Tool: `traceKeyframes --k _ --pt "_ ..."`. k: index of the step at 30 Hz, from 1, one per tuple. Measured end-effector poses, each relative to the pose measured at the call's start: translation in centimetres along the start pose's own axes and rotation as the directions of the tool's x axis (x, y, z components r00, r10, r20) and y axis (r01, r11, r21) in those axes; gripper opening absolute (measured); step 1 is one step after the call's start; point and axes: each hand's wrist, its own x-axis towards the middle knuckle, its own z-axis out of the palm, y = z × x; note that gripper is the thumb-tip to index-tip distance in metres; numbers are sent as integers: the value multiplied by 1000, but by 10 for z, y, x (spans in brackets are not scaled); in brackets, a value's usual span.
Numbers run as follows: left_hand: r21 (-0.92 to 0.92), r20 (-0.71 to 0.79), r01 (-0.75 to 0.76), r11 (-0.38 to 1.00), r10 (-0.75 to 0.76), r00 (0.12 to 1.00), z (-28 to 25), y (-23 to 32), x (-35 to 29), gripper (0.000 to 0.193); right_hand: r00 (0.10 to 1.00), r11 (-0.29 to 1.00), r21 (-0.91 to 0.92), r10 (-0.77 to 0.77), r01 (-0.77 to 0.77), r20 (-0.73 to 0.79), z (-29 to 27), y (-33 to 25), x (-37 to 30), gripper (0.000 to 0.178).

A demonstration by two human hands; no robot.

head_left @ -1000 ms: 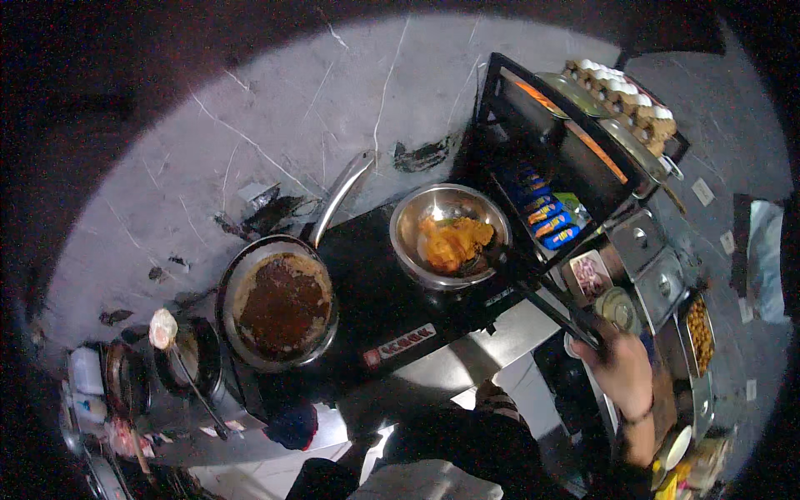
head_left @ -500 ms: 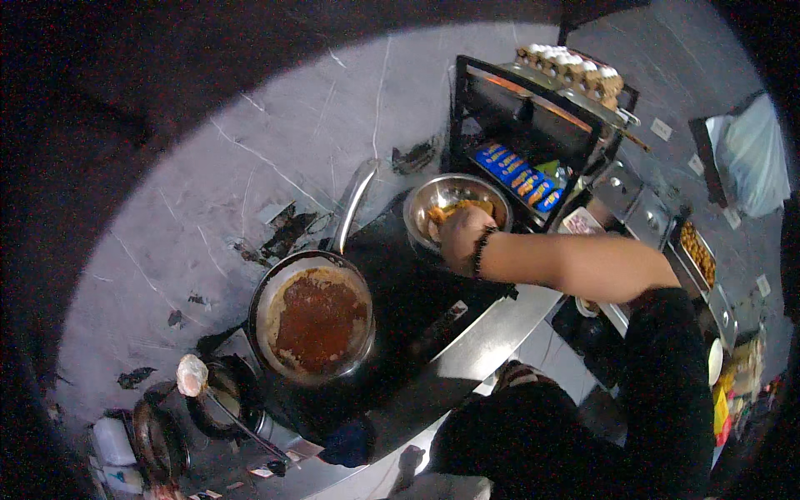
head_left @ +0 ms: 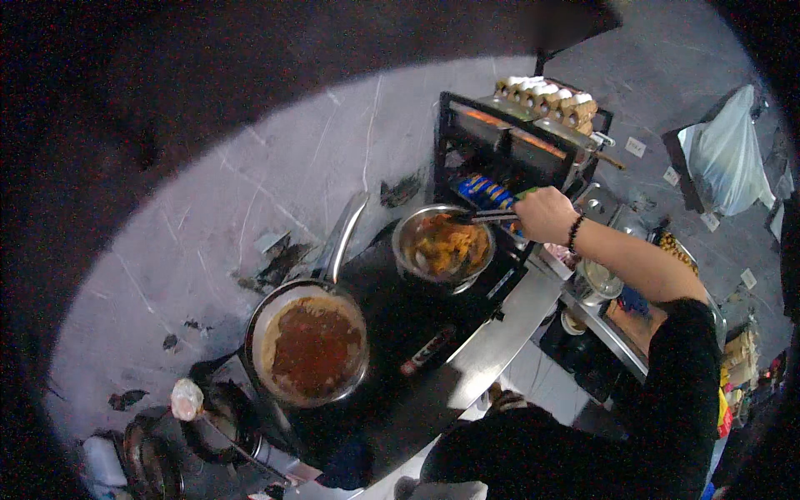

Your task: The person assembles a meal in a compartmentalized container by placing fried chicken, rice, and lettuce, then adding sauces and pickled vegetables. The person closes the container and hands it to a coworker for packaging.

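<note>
Beside a round silvery steel bowl (head_left: 405,242), our right hand (head_left: 546,215) gripped a slim dark utensil (head_left: 493,216), the lumpy orange food (head_left: 448,250) inside the bowl probably soft, slippery, best grasped mid-lump, our left hand unseen.

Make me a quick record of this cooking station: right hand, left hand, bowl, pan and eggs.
Right hand: bare right hand gripping a slim black tongs-like utensil, its tip at the bowl
Left hand: not in view
Bowl: round shiny metal bowl holding orange-brown food
Pan: round frying pan with a silver metal handle, left of the bowl, reddish-brown contents
Eggs: white eggs in a brown cardboard tray
</note>
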Motion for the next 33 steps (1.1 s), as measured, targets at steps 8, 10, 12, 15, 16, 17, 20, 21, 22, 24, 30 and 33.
traceKeyframes --k 8,10,12,15,16,17,20,21,22,24,30,33 --pt "156 24 -81 985 78 997 -43 69 60 28 934 715 631 356 -301 43 42 66 -97 41" --pt "194 58 -113 974 104 993 -42 86 71 28 904 537 779 418 -323 87 64 86 -154 41" --pt "244 106 -139 960 116 988 -38 100 77 27 834 314 849 500 -426 233 73 98 -217 40" --pt "343 189 -196 919 136 972 -24 121 83 27 690 270 777 670 -569 273 63 93 -352 44" --pt "381 221 -221 898 144 965 -19 129 83 26 635 215 774 715 -596 291 59 88 -400 44" --pt "414 272 -246 876 138 952 -9 133 83 26 559 150 755 764 -639 321 48 76 -448 45" --pt "523 400 -306 796 88 912 22 129 76 26 346 12 676 866 -737 361 43 37 -586 45" --pt "561 437 -328 760 65 897 34 130 76 25 242 -95 649 879 -755 410 40 23 -627 47" --pt "605 475 -350 715 29 879 44 127 71 25 137 -133 556 898 -820 418 38 4 -674 48" --pt "650 536 -420 633 9 844 68 138 71 25 -11 -212 449 913 -868 408 22 -41 -756 47" --pt "530 709 -632 566 115 696 170 204 86 24 -358 -426 108 851 -898 385 -21 -192 -952 48" --pt "536 576 -449 715 79 814 253 217 71 25 -390 -409 -14 859 -913 332 -16 -248 -1008 42"
